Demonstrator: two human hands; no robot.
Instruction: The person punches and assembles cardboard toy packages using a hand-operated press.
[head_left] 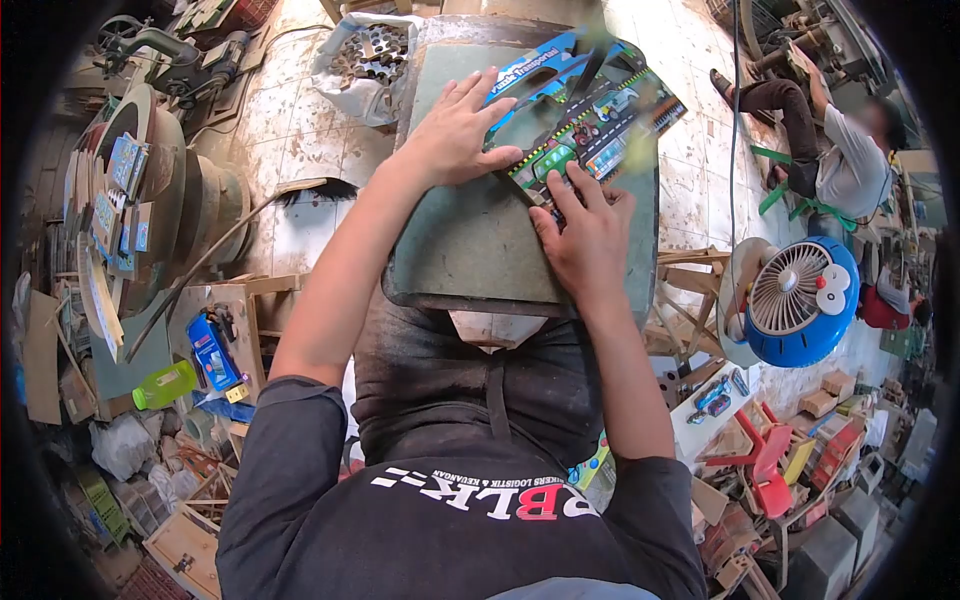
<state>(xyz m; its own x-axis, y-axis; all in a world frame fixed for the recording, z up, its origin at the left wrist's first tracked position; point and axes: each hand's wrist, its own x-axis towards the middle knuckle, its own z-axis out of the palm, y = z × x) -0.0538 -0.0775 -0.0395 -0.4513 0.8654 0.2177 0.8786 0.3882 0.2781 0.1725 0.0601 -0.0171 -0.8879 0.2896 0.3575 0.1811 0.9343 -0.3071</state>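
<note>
A printed wooden puzzle board (610, 115) lies on the grey-green work table (470, 260), tilted across it. It shows vehicles on roads and a blue strip reading "Puzzle Transportasi". My left hand (460, 130) rests flat with fingers spread along the board's left side, its thumb pointing at the lower edge. At the near edge, my right hand (588, 235) has its bent fingers pressed on the board beside a green vehicle picture, with the thumb close to the corner. A dark, blurred upright machine part (598, 45) stands over the board's far side and hides some of it.
Left of the table stands a white sack (365, 65) of cut pieces. A blue fan (800, 300) is at the right, near a seated person (850, 165). A green bottle (165, 385) and blue box (213, 350) lie left; a red plastic chair (768, 470) stands lower right.
</note>
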